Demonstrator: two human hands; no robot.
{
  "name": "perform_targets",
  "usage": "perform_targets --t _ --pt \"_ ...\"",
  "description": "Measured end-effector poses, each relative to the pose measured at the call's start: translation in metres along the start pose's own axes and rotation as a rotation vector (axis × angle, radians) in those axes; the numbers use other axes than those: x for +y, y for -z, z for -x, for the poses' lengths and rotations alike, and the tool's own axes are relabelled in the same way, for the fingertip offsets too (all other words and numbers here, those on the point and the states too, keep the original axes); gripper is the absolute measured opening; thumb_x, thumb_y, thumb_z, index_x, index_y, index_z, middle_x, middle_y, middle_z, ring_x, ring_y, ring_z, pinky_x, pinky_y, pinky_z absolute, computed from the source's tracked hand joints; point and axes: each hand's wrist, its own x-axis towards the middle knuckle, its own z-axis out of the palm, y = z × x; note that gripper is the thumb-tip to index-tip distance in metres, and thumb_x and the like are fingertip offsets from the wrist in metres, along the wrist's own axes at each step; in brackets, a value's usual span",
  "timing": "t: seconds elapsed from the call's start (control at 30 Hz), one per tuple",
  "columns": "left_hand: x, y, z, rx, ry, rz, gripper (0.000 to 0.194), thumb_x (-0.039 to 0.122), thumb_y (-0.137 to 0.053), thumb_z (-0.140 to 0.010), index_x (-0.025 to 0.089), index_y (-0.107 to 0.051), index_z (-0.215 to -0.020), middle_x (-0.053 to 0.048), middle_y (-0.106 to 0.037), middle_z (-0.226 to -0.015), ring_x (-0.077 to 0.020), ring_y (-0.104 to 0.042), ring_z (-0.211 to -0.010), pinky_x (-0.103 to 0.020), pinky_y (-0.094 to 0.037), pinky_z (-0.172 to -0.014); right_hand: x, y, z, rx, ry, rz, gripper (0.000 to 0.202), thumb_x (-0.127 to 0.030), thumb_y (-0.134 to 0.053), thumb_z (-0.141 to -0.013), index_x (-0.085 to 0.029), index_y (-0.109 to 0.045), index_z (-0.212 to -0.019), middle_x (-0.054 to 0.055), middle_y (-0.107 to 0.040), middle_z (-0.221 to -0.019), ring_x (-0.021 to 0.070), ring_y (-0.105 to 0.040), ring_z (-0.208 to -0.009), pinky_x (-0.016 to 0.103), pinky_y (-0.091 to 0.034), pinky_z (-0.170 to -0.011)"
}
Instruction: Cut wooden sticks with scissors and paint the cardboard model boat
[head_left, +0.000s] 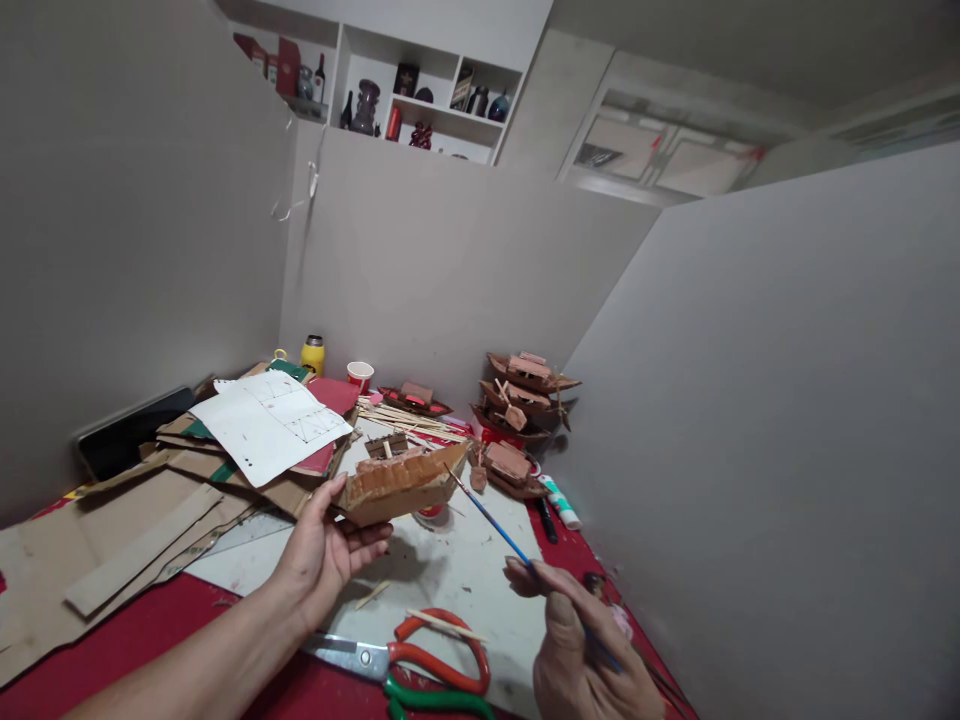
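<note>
I am painting my little cardboard boat (401, 487). My left hand (324, 553) holds it up above the tabletop (457, 570), fingers closed around its near end from below. My right hand (581, 645) is pinched shut on a thin blue paintbrush (491, 520). The brush tip is right at the boat's far end, and I think it touches there, but it is too small to be sure.

The boat lies long from left to right. Its pointy end points right, toward the brush, and tips up a bit. The brush slants from my right hand up and left to the boat.

Next I need small, slow strokes along the side, and a steady left hand. Red scissors (442, 655) lie on the tabletop near me. More finished boats (525, 395) are stacked farther back.
</note>
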Motion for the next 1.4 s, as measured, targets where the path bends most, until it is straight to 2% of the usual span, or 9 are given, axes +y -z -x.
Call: perform_targets --t 0.23,0.47,0.57,0.87,0.93,1.07,1.13,1.27,1.4 --pt "0.000 0.000 0.001 0.002 0.015 0.004 0.039 0.036 -0.052 -0.087 0.011 -0.051 -0.118 -0.014 -0.069 -0.081 -0.0226 -0.070 -0.062 -0.032 -0.058 -0.055 -0.009 -0.002 0.002 -0.130 0.126 0.029 0.018 -0.019 -0.053 -0.093 -0.021 -0.067 -0.105 0.007 -0.075 -0.087 0.0211 -0.072 -0.080 0.037 -0.060 -0.071" --pt "0.000 0.000 0.000 0.010 0.027 -0.007 0.040 0.037 -0.051 -0.088 0.009 -0.052 -0.117 -0.014 -0.068 -0.077 -0.0224 -0.069 -0.063 -0.030 -0.057 -0.054 -0.007 0.006 -0.008 -0.030 0.051 -0.033 0.020 -0.020 -0.050 -0.094 -0.020 -0.065 -0.108 0.007 -0.074 -0.088 0.0204 -0.072 -0.074 0.036 -0.061 -0.066" --pt "0.000 0.000 -0.001 0.009 0.029 -0.017 0.040 0.037 -0.050 -0.089 0.008 -0.051 -0.117 -0.015 -0.068 -0.077 -0.0230 -0.070 -0.063 -0.031 -0.057 -0.054 -0.003 0.004 -0.004 -0.028 0.022 -0.042 0.021 -0.016 -0.052 -0.093 -0.019 -0.065 -0.108 0.007 -0.074 -0.090 0.0200 -0.072 -0.074 0.036 -0.061 -0.066" --pt "0.001 -0.001 0.000 -0.013 0.026 -0.024 0.036 0.037 -0.051 -0.088 0.010 -0.053 -0.112 -0.015 -0.069 -0.080 -0.0226 -0.070 -0.063 -0.031 -0.058 -0.055 -0.015 -0.009 0.005 -0.251 0.162 -0.009 0.022 -0.016 -0.054 -0.091 -0.022 -0.066 -0.109 0.006 -0.075 -0.092 0.0211 -0.072 -0.085 0.035 -0.061 -0.073" --pt "0.002 -0.001 0.000 -0.015 0.029 -0.018 0.038 0.037 -0.051 -0.088 0.010 -0.053 -0.113 -0.014 -0.069 -0.079 -0.0227 -0.070 -0.063 -0.031 -0.058 -0.054 -0.015 -0.006 0.003 -0.221 0.149 -0.014 0.021 -0.018 -0.054 -0.092 -0.022 -0.067 -0.108 0.007 -0.075 -0.090 0.0217 -0.072 -0.083 0.036 -0.061 -0.073" --pt "0.002 0.000 0.000 -0.015 0.043 -0.015 0.040 0.038 -0.050 -0.088 0.008 -0.052 -0.115 -0.015 -0.069 -0.076 -0.0230 -0.070 -0.062 -0.031 -0.057 -0.054 -0.009 0.002 -0.001 -0.055 0.072 -0.088 0.020 -0.019 -0.052 -0.093 -0.020 -0.067 -0.106 0.007 -0.074 -0.089 0.0211 -0.072 -0.075 0.037 -0.061 -0.066" --pt "0.002 0.000 0.000 -0.010 0.047 -0.019 0.040 0.038 -0.050 -0.089 0.009 -0.052 -0.115 -0.014 -0.069 -0.075 -0.0227 -0.069 -0.061 -0.031 -0.057 -0.054 -0.005 0.003 -0.001 -0.013 0.033 -0.118 0.021 -0.016 -0.052 -0.092 -0.020 -0.066 -0.107 0.007 -0.074 -0.090 0.0207 -0.072 -0.073 0.037 -0.061 -0.064" --pt "0.001 0.000 0.000 0.000 0.055 -0.028 0.039 0.038 -0.048 -0.089 0.009 -0.052 -0.114 -0.014 -0.069 -0.075 -0.0222 -0.069 -0.060 -0.031 -0.057 -0.054 -0.005 -0.005 0.003 -0.102 0.005 -0.108 0.023 -0.014 -0.052 -0.092 -0.020 -0.065 -0.109 0.007 -0.073 -0.090 0.0204 -0.071 -0.077 0.035 -0.061 -0.065" --pt "0.001 -0.002 0.001 -0.020 0.058 -0.041 0.038 0.039 -0.047 -0.090 0.008 -0.055 -0.110 -0.014 -0.070 -0.072 -0.0215 -0.068 -0.058 -0.031 -0.057 -0.054 -0.012 -0.016 0.006 -0.253 0.093 -0.102 0.025 -0.014 -0.053 -0.092 -0.023 -0.064 -0.112 0.007 -0.073 -0.094 0.0206 -0.071 -0.084 0.035 -0.061 -0.071"
